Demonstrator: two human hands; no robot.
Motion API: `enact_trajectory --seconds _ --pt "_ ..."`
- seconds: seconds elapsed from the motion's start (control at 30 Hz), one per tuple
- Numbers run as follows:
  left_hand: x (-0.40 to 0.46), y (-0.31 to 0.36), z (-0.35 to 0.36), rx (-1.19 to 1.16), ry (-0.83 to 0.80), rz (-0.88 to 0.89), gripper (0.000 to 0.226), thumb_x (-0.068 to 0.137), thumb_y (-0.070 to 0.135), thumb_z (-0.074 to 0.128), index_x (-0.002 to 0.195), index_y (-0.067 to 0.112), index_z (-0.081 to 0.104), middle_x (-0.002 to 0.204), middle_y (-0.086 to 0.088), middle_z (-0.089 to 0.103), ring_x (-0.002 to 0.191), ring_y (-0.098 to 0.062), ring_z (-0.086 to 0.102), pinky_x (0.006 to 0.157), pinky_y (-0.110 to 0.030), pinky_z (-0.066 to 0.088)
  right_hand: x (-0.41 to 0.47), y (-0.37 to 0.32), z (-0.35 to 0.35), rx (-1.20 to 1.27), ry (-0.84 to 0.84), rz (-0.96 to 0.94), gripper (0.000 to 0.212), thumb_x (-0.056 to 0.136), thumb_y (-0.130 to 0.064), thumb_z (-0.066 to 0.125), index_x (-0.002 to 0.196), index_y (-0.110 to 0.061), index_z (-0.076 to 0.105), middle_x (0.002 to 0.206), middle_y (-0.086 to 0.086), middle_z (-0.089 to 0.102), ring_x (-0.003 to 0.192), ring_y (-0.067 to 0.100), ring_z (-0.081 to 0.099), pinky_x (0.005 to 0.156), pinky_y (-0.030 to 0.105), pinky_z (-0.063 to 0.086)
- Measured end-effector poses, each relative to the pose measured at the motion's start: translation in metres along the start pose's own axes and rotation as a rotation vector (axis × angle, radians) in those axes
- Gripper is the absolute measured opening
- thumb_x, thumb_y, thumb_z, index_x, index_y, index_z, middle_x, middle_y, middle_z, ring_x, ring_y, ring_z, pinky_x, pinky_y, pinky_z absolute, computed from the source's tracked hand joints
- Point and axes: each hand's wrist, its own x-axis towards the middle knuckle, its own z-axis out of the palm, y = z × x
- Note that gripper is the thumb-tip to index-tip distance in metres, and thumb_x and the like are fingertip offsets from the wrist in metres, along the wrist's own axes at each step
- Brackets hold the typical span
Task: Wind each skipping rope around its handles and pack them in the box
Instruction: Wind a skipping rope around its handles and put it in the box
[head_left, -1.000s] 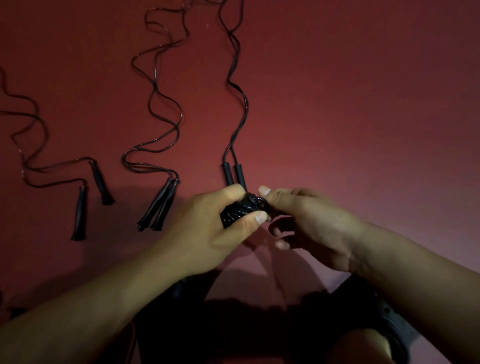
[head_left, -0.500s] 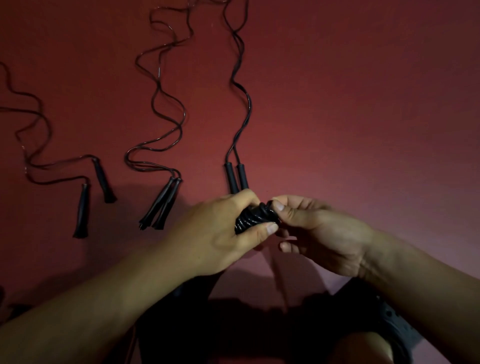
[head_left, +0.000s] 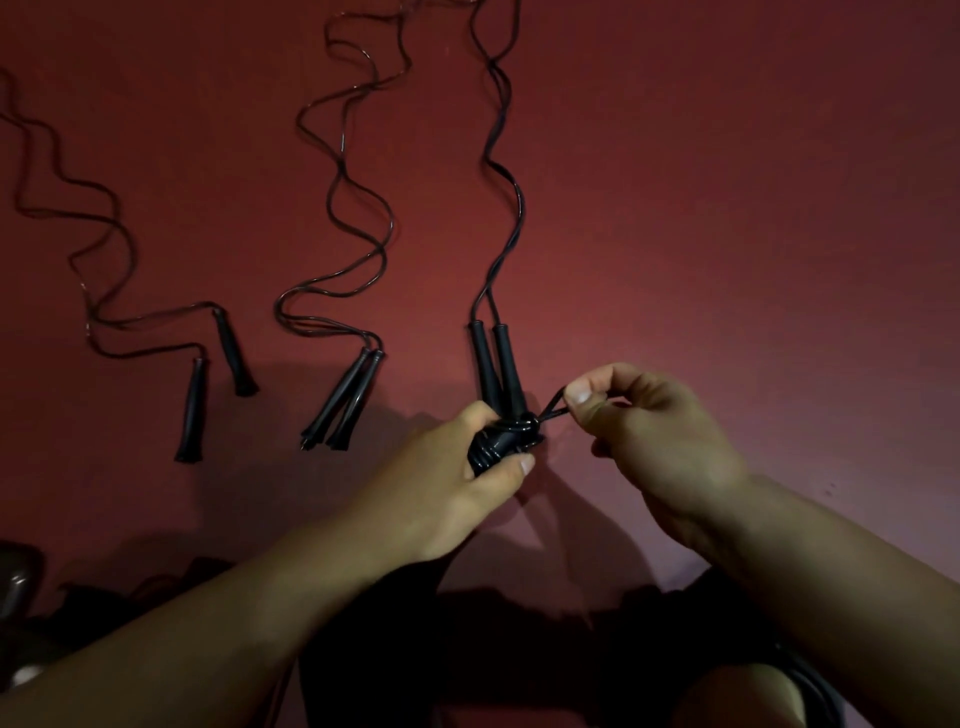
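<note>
My left hand (head_left: 457, 483) grips a wound skipping rope bundle (head_left: 501, 441), black cord coiled tight round its handles. Just right of it, my right hand (head_left: 644, 431) pinches a short loop of that cord (head_left: 553, 408) between thumb and forefinger, pulled up and to the right from the bundle. Three unwound black ropes lie on the red floor beyond: one with parallel handles (head_left: 493, 364) right behind the bundle, one in the middle (head_left: 345, 397), one at the left with its handles apart (head_left: 215, 369). No box is in sight.
The ropes' wavy cords run away toward the top edge over the red floor (head_left: 727, 208). Dark clothing and my knees fill the bottom (head_left: 519, 665). A dim dark object (head_left: 15, 577) sits at the lower left edge.
My right hand has drawn away from the bundle to the right, pulling a small loop of cord out with it. The left hand still holds the bundle.
</note>
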Motion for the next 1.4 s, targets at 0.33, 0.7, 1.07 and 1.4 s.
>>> enact_trajectory --seconds 0.33,0.7,1.07,1.4 --pt "0.000 -0.013 -0.010 -0.323 0.020 -0.063 0.017 0.091 0.048 0.061 0.086 0.031 0.059 0.078 -0.001 0.068 0.067 -0.007 0.060 0.067 -0.036 0.049 0.000 -0.010 0.008 -0.112 -0.133 -0.175 0.010 0.088 -0.017 0.068 0.078 -0.017 0.070 0.072 -0.003 0.061 0.056 0.004 0.048 0.054 0.015 0.042" --pt "-0.072 -0.050 -0.059 -0.639 0.238 -0.240 0.028 0.089 0.050 0.062 0.096 0.023 0.064 0.073 0.011 0.063 0.066 -0.006 0.059 0.065 -0.028 0.045 -0.011 -0.018 0.083 -0.150 -0.476 -0.153 0.014 0.086 -0.018 0.067 0.097 -0.023 0.074 0.069 -0.012 0.058 0.063 0.007 0.049 0.056 0.016 0.043" --pt "-0.210 -0.110 -0.068 -1.205 0.663 -0.659 0.051 0.081 0.051 0.069 0.112 0.012 0.070 0.101 -0.016 0.072 0.086 -0.029 0.070 0.081 -0.037 0.055 -0.062 0.008 0.230 -0.216 -0.905 -0.099 0.015 0.090 -0.006 0.062 0.091 -0.020 0.068 0.061 -0.011 0.060 0.048 -0.003 0.051 0.048 0.011 0.042" --pt "-0.272 -0.176 -0.062 -1.655 0.905 -0.840 0.043 0.086 0.036 0.048 0.071 0.008 0.078 0.075 -0.014 0.072 0.061 -0.027 0.069 0.070 -0.035 0.051 -0.079 0.052 0.301 -0.357 -1.132 -0.015 0.022 0.078 -0.048 0.069 0.099 -0.055 0.066 0.107 -0.022 0.068 0.101 0.003 0.067 0.079 0.028 0.055"
